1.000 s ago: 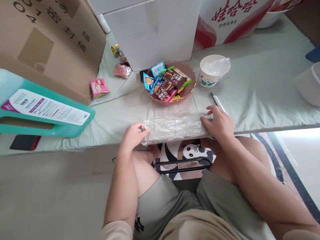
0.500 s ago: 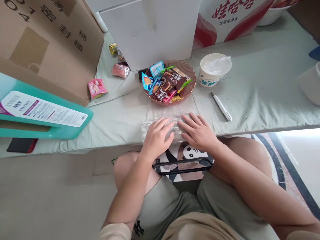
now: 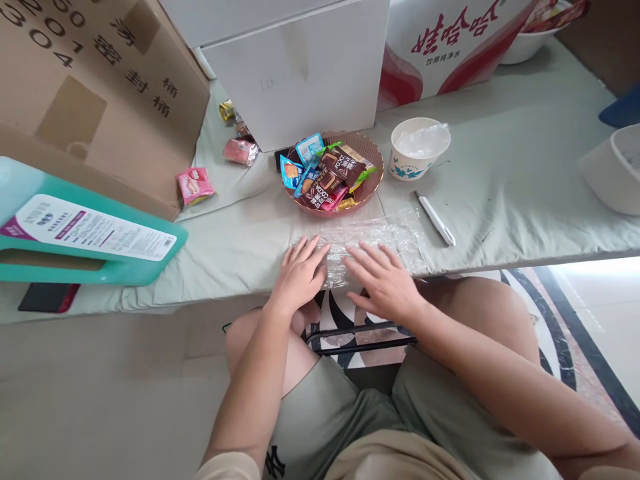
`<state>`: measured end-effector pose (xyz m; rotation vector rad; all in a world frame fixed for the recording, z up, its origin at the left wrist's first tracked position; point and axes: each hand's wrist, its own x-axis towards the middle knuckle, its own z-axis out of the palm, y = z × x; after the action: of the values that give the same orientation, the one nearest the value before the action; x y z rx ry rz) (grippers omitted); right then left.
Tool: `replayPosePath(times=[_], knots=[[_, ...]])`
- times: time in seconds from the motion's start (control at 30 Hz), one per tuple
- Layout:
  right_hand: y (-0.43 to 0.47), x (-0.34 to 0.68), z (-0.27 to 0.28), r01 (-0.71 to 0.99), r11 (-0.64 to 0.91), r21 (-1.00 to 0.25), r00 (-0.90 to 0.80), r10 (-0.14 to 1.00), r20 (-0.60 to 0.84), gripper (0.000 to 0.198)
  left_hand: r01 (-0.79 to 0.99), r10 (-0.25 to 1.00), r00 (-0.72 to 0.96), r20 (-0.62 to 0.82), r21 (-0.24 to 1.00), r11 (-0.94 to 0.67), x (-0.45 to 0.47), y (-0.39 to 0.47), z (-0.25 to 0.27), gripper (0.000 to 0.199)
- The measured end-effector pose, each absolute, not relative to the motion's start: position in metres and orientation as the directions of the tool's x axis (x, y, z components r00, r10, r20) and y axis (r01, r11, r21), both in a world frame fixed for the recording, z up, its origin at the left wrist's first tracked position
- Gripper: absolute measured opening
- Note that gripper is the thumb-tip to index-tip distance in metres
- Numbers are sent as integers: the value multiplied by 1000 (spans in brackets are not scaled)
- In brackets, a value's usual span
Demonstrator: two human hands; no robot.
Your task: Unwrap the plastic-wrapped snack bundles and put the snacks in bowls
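Note:
A crinkled sheet of clear plastic film lies flat at the table's front edge. My left hand rests on its left part, palm down with fingers stretched out. On the film's middle and right lies my right hand, fingers spread. Just beyond the film stands a ribbed, gold-rimmed bowl heaped with wrapped snacks. A white utility knife lies to the right of the film. Behind the knife, a paper cup holds crumpled clear plastic.
A cardboard box and a green jug crowd the left side. White boxes stand at the back, with a red-and-white carton beside them. Small packets lie left of the bowl. A white container stands far right.
My hands have moved slightly apart, the left one leftward. More of the film shows, spread flatter and further right than before. The view has shifted a little.

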<state>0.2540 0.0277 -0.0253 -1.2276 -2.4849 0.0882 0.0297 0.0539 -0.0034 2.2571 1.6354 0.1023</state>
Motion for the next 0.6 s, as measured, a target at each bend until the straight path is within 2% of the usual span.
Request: replayPosePath(times=[0.07,0.13,0.3,0.4,0.47,0.5,0.57,0.6], knots=[[24,247,-28,722,663,-198,-609,744,273,51,908,937,318,-144,330,-257,30,52,-2,53],[23,244,-30,738,650,-183,-595,754,277,45,901,942,304,-141,363,-236,30,48,3,51],[23,243,-33,751,641,-162,-573,753,323,41,828,942,314,-114,519,-213,26,39,14,47],[22,242,-35,729,661,-179,-578,734,357,29,775,939,338,-64,585,-239,22,40,17,44],[23,243,-33,678,684,-270,-566,720,402,21,725,951,309,20,642,-249,18,43,18,41],[24,244,-30,614,705,-355,-564,707,427,19,680,955,292,57,689,-249,16,45,18,40],[25,250,-23,396,690,-605,-557,705,440,13,566,963,260,67,798,-209,11,49,16,38],[25,254,-19,262,610,-748,-542,734,409,11,513,966,254,36,842,-167,8,50,16,37]])
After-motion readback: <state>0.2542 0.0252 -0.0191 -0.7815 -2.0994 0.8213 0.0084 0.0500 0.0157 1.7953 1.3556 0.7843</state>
